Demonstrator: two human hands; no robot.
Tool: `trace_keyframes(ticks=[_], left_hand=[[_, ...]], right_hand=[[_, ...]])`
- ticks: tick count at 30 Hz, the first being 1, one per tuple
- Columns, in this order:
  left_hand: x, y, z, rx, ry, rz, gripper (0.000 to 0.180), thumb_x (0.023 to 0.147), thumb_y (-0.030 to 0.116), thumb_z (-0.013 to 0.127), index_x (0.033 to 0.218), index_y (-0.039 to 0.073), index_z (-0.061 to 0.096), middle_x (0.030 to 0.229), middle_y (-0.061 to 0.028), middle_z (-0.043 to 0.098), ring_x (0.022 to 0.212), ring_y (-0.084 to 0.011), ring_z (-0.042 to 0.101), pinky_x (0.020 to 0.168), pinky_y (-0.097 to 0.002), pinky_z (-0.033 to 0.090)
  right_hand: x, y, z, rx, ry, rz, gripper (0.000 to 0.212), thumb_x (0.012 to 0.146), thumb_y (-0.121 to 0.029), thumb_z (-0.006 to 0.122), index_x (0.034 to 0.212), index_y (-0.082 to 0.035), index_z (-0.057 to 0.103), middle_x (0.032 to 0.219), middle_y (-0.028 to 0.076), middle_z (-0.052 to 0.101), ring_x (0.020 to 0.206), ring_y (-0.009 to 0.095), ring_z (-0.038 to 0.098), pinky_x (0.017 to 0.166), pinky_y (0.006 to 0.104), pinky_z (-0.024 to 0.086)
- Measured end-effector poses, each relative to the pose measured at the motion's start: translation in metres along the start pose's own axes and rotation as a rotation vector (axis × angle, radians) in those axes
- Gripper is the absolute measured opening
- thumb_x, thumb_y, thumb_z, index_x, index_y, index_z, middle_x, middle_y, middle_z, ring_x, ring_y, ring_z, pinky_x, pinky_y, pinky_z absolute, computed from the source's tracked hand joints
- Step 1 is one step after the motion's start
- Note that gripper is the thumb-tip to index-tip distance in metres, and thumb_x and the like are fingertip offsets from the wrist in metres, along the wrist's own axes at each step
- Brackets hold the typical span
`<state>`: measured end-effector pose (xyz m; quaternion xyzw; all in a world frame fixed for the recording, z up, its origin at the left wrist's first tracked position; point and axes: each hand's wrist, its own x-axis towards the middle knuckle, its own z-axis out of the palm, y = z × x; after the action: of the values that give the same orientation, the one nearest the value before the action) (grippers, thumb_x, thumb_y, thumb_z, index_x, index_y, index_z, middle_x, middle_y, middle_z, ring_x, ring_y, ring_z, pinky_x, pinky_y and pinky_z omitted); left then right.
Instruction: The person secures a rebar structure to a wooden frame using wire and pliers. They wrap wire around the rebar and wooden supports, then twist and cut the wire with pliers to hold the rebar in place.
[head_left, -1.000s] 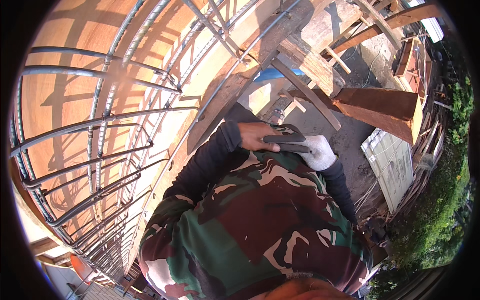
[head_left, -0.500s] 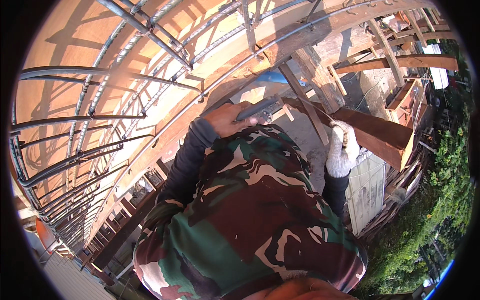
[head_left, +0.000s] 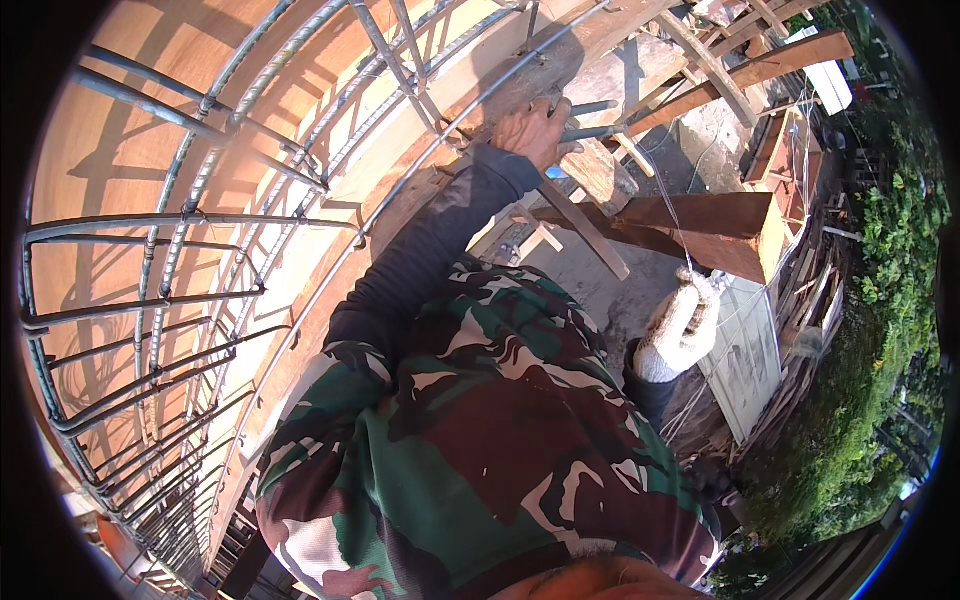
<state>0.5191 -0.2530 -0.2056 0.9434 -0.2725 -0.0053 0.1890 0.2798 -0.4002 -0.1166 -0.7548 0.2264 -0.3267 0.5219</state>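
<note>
My bare left hand (head_left: 533, 134) has reached to the wooden formwork edge beside the steel rebar cage (head_left: 215, 190). Its fingers are closed around a tool with two dark grey handles (head_left: 597, 131), which stick out to the right; its head is hidden, so I cannot tell its exact kind. My right hand (head_left: 680, 325), in a white knit glove, is closed on a thin pale string (head_left: 676, 222). The string runs up from the glove past a reddish-brown timber beam (head_left: 700, 225).
A loose wooden strip (head_left: 590, 232) slants down between my hands. Light plywood (head_left: 110, 190) stands behind the rebar on the left. At right are a pale panel (head_left: 742, 350), stacked wood pieces (head_left: 815, 310) and green plants (head_left: 880, 400). Concrete (head_left: 590, 275) lies below.
My left hand has moved up and away from my chest to the formwork with the two-handled tool. My right hand has dropped slightly, and the string now stretches up from it.
</note>
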Motion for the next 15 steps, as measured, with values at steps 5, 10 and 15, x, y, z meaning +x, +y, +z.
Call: trace_keyframes(ticks=[5,10,15], left_hand=[[0.040,-0.029,0.015,0.179,-0.061,0.332,0.068,0.078,0.051,0.074,0.135,0.021,0.053,0.117,-0.0104,0.059,0.119,-0.0295,0.052,0.096,-0.0538,0.041],[0.046,-0.024,0.022,0.186,-0.186,0.456,0.065,0.079,0.046,0.075,0.136,0.024,0.051,0.121,-0.0081,0.057,0.119,-0.0264,0.050,0.096,-0.0486,0.041],[0.050,-0.013,0.045,-0.012,-0.113,0.492,0.062,0.080,0.021,0.070,0.138,0.026,0.050,0.116,-0.0081,0.057,0.114,-0.0277,0.051,0.093,-0.0495,0.042]], right_hand=[[0.000,0.013,-0.005,0.103,-0.056,0.033,0.017,0.097,-0.007,0.053,0.106,0.000,0.065,0.069,-0.003,0.053,0.054,0.001,0.039,0.051,0.0191,0.028],[0.000,0.008,-0.003,0.057,-0.074,0.040,0.017,0.097,-0.007,0.053,0.106,0.000,0.065,0.071,-0.003,0.056,0.054,0.001,0.039,0.051,0.0189,0.028],[0.011,0.011,0.013,0.068,-0.115,0.038,0.017,0.096,-0.006,0.053,0.107,0.000,0.066,0.078,-0.002,0.062,0.056,0.000,0.040,0.053,0.0185,0.030]])
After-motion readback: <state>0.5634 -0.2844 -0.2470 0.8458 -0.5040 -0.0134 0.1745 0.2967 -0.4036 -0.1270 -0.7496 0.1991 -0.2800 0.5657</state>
